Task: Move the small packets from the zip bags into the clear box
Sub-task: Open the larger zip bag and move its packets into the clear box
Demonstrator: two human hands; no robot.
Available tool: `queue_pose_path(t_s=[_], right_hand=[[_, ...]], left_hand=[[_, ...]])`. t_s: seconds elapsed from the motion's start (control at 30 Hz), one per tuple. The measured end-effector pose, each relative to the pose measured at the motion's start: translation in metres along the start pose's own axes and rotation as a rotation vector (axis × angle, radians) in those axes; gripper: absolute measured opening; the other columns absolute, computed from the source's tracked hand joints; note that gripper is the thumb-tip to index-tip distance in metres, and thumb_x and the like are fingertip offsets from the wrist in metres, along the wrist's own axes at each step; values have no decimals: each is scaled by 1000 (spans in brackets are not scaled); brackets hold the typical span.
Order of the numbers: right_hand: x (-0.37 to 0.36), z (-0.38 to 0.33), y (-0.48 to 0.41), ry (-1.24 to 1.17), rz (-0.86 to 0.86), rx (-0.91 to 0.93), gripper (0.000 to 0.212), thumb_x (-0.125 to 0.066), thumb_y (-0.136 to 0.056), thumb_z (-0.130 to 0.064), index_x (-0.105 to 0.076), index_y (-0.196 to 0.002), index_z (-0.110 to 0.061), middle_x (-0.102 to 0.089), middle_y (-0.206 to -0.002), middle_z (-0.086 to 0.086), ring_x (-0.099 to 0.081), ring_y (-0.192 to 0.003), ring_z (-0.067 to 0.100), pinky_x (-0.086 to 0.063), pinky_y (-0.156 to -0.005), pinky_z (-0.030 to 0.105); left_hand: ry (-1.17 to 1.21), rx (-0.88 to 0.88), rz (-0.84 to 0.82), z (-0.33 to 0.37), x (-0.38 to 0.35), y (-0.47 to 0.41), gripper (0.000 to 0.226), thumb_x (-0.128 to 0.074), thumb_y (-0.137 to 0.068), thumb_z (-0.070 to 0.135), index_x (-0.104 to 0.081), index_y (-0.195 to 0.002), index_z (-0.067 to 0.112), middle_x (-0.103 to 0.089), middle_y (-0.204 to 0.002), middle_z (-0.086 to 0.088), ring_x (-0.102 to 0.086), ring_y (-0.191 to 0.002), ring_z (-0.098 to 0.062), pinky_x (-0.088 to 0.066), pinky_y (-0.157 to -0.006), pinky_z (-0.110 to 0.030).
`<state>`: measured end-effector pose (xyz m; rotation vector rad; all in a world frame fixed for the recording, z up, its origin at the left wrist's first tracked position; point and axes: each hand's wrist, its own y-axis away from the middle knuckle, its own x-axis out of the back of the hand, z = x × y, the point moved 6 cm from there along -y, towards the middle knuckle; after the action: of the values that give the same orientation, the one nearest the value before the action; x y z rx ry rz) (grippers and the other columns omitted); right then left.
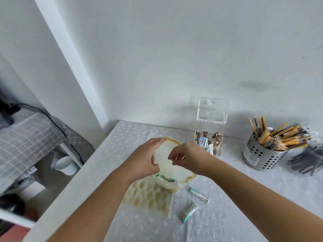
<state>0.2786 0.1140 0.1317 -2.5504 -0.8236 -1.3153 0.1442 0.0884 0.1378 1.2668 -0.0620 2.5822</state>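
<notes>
A pale yellow zip bag with an orange-yellow rim is held up off the table. My left hand grips its left rim, thumb inside the mouth. At the right rim, my right hand pinches the edge, and the mouth is spread wide. One green-ended packet shows inside the bag. Two green and white packets lie on the cloth in front of the bag. The clear box stands behind my right hand with its lid up and several packets inside.
A second flat zip bag with a yellow pattern lies under the held one. A perforated metal cup full of stick packets stands at the right, a plastic bag of dark sticks beside it. The table edge drops off to the left.
</notes>
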Motion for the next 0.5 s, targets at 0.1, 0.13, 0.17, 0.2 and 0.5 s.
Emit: queue_pose_path(t_s=[0.1,0.13,0.17,0.2,0.5], right_hand=[[-40,-1,-19,195,-184,-77,33,-66,-87,-17,-63,-119,-9,-65,-118,7,-59,-111,21,-48,-96,30],[-52,1,-26,252,-232,-111,36,-66,-87,-19,-61,-120,-6,-63,-120,10,-58,-113,24,-48,-96,33],[-63,3,-31,308,-288,-142,38,-67,-86,-21,-60,-118,-2,-63,-117,12,-58,-112,26,-48,-94,34],[-74,5,-35,360,-348,-165,38,-68,-86,-24,-61,-114,1,-65,-111,12,-59,-109,28,-48,-92,34],[-130,35,-52,489,-399,-280,39,-62,-86,-35,-60,-112,-6,-62,-98,7,-63,-99,26,-47,-75,31]], left_hand=[[-21,1,-19,-5,-7,10,87,-58,-75,1,-26,-143,44,-29,-140,30,-51,-62,-4,-42,-65,-7],[-21,3,-25,-7,-9,13,88,-58,-75,1,-25,-143,45,-28,-141,31,-51,-62,-4,-42,-66,-6],[-21,5,-28,-8,-11,16,89,-58,-75,0,-24,-143,46,-27,-142,31,-50,-62,-3,-41,-65,-5],[-21,5,-30,-9,-12,18,89,-57,-75,0,-24,-143,47,-27,-143,31,-50,-61,-3,-40,-65,-4],[5,-8,-60,-13,-22,26,90,-54,-76,-5,-24,-145,44,-26,-147,28,-48,-58,-4,-44,-64,-8]])
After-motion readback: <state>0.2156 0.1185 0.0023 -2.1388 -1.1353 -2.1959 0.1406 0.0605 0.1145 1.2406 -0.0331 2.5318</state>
